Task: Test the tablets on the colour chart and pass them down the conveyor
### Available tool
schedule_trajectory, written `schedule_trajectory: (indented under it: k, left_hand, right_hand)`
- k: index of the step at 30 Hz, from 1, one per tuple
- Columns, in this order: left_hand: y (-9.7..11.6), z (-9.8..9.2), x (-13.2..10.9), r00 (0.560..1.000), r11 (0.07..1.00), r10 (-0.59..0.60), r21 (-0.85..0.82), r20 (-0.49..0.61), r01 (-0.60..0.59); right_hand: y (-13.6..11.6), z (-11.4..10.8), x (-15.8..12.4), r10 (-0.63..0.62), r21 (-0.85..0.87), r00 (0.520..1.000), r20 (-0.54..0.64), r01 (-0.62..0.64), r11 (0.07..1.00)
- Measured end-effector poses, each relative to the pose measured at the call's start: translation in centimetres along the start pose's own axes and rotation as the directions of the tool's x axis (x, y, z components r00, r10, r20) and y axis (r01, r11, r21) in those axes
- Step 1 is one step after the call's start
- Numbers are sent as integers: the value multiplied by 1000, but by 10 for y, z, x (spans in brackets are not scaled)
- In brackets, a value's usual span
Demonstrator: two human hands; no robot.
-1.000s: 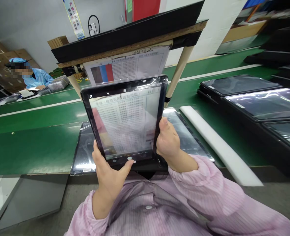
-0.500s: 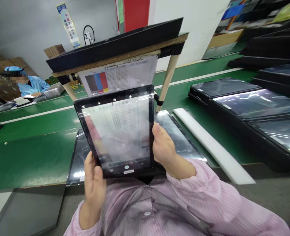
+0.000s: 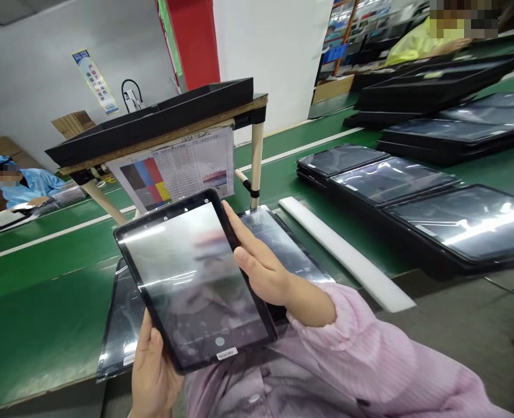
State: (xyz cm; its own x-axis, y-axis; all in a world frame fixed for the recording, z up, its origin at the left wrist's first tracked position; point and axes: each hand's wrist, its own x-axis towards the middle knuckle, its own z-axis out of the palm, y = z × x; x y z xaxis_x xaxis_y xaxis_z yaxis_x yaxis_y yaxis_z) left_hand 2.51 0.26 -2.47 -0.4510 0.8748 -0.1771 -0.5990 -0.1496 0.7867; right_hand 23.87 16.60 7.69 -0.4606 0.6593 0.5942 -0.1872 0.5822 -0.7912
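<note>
A black-framed tablet, tilted, is held up between both hands, its lit screen showing a blurred camera picture. My left hand grips the lower left edge, thumb at the side and fingers partly hidden behind. My right hand holds the upper right edge, with its thumb at the frame. Behind the tablet, a printed sheet with colour blocks hangs below a raised shelf. Two dark panels lie on the green table under the tablet, one at the left and one at the right.
A black tray rests on the shelf. A white foam strip lies right of the panels. Stacked dark screens stand further right. A person in blue sits at the far left; another in yellow is at the upper right.
The tablet has moved down and tilted further, and both hands have moved with it. The view has turned to the right, showing more stacked screens and the person in yellow.
</note>
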Motion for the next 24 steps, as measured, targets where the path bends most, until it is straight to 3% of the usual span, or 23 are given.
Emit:
schedule_trajectory:
  k: [3, 6, 9, 11, 14, 17, 24]
  left_hand:
    - [-3, 9, -6, 997, 999, -14, 38, -69, 17]
    - [7, 37, -12, 988, 997, -8, 70, -151, 18]
    - [24, 67, -12, 974, 991, -78, 94, -214, 100]
    - [34, 79, -8, 957, 979, -135, 116, -258, 170]
    - [40, 83, 1, 930, 958, -179, 159, -321, 239]
    - [38, 82, 8, 909, 937, -205, 194, -364, 289]
    - [38, 85, 19, 905, 907, -221, 265, -364, 328]
  right_hand:
    - [4, -6, -1, 14, -63, 999, 43, -11, 998]
    - [10, -20, 2, 59, -133, 996, 67, -50, 990]
    - [28, -52, 4, 181, -232, 980, -86, -196, 953]
    - [46, -82, 3, 306, -281, 912, -275, -380, 881]
    - [74, -121, -6, 513, -222, 787, -343, -598, 770]
    - [96, -141, -15, 621, -110, 715, -321, -680, 725]
    - [127, -143, 8, 783, 193, 611, -116, -760, 621]
